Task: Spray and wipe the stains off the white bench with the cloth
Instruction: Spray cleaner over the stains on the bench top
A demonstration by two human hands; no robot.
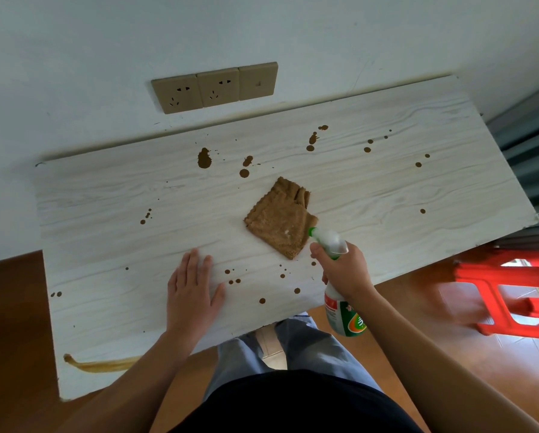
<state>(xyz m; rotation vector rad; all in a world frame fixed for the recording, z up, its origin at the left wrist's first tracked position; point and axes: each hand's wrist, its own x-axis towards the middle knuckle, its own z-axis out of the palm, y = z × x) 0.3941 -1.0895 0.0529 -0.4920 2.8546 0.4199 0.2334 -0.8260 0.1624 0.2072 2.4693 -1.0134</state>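
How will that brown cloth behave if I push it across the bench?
The brown cloth is probably floppy: it lies folded and rumpled, so it should drape when lifted. Its fluffy pile likely drags on the white bench and may bunch when pushed.

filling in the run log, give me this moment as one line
left hand: flat on bench | right hand: grips bottle | cloth: on bench, untouched | stains: many
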